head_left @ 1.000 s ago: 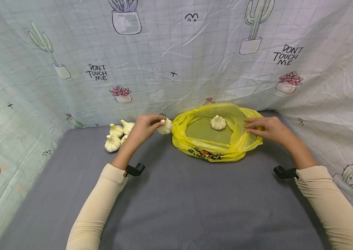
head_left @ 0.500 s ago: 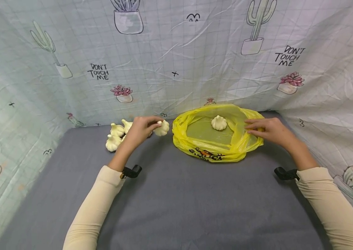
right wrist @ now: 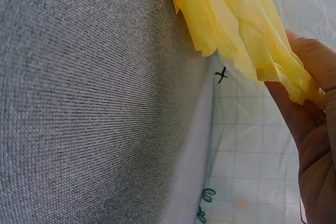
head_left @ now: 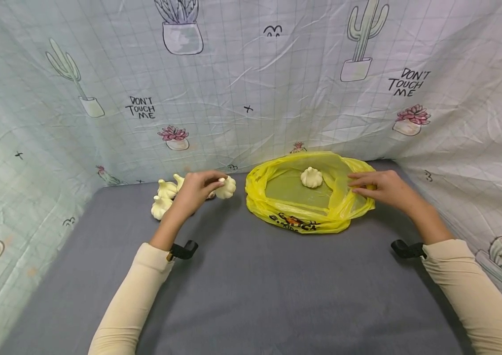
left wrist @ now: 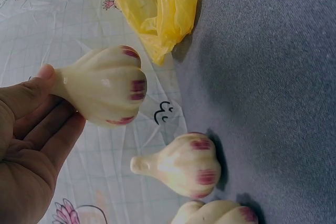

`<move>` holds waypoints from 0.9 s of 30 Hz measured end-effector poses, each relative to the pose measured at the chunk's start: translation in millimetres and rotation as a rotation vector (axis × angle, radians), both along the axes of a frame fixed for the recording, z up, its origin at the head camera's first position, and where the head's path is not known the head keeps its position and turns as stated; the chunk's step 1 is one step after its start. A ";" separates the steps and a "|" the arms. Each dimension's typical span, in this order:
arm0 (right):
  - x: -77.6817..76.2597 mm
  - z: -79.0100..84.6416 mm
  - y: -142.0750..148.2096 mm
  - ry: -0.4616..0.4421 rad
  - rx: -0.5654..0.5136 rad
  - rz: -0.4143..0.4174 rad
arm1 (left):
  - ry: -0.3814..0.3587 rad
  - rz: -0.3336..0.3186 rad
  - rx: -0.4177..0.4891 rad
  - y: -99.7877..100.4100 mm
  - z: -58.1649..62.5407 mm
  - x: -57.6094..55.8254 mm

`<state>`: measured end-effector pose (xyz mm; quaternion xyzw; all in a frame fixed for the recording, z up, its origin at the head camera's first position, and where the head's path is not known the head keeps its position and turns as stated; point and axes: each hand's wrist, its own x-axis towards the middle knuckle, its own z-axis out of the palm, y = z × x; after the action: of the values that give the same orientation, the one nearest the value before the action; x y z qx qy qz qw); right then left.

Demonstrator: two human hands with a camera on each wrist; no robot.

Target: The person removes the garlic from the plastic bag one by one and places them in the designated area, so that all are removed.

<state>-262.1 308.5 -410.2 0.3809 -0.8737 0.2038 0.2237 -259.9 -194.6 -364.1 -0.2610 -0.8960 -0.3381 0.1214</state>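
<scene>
My left hand (head_left: 194,191) pinches a garlic bulb (left wrist: 105,85) by its stem between thumb and fingers, above the table and left of the bag. The bulb is cream with purple marks near its base. A yellow plastic bag (head_left: 295,223) lies with its mouth spread wide, and one garlic bulb (head_left: 311,177) sits inside. At the bag's right rim, my right hand (head_left: 377,187) grips the edge; in the right wrist view the yellow plastic (right wrist: 268,56) runs between thumb and fingers. Several more garlic bulbs (head_left: 160,207) stand left of my left hand, partly hidden by it.
A grey cloth-covered table (head_left: 286,291) stretches in front of the bag. Behind it and at both sides hangs a pale curtain (head_left: 251,74) printed with cacti and words. The bag stands close to the back curtain.
My left hand has moved left, carrying its garlic bulb away from the bag's left rim toward the group of bulbs. The right hand stays at the bag's edge.
</scene>
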 end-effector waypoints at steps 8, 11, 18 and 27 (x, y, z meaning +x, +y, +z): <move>1.8 2.2 -1.5 0.003 -0.009 0.001 | 0.022 -0.002 -0.003 -9.5 -1.8 1.5; 1.3 1.8 -1.1 0.010 -0.012 0.012 | 0.018 0.008 -0.009 -12.8 -1.8 3.1; 4.9 5.6 -2.2 -0.014 -0.001 -0.029 | 0.017 0.000 -0.021 -20.4 -2.0 5.2; 4.8 5.2 -2.5 -0.001 -0.020 0.005 | -0.050 0.008 0.017 -24.7 -4.0 7.0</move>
<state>-257.3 306.0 -405.0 0.3806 -0.8707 0.2134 0.2268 -252.9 -219.2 -368.1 -0.2479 -0.8968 -0.3519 0.1023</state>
